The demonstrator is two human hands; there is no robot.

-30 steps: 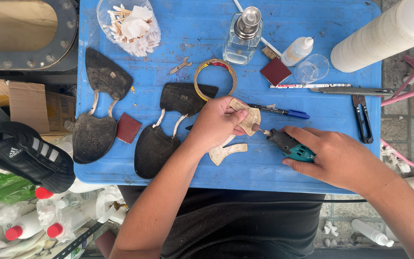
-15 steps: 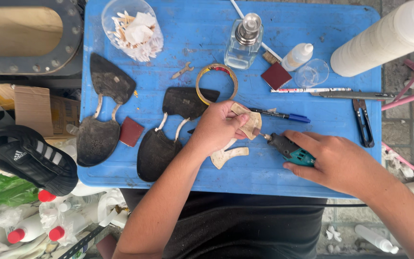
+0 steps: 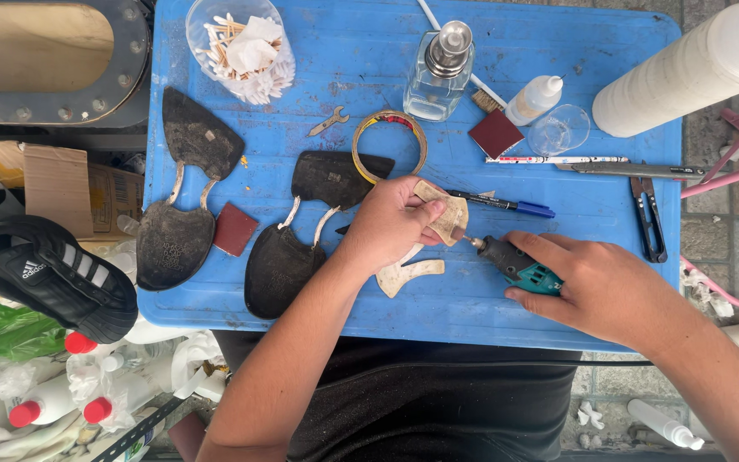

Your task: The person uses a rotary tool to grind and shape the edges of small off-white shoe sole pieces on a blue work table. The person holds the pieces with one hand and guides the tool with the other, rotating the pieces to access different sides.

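In the head view, the left hand [image 3: 391, 224] pinches a small tan curved piece [image 3: 446, 212] above the blue counter [image 3: 318, 81], while the right hand [image 3: 596, 282] grips a teal-and-black rotary tool [image 3: 515, 262], its tip touching the piece's edge. Shaping looks underway; a similar pale cut piece [image 3: 408, 274] lies just below, beside two dark sole parts [image 3: 301, 231].

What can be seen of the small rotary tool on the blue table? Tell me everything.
The rotary tool is short and dark grey with a teal rear section. It lies nearly level above the blue table, gripped by the right hand. Its narrow tip points left, meeting the tan piece held by the left hand.
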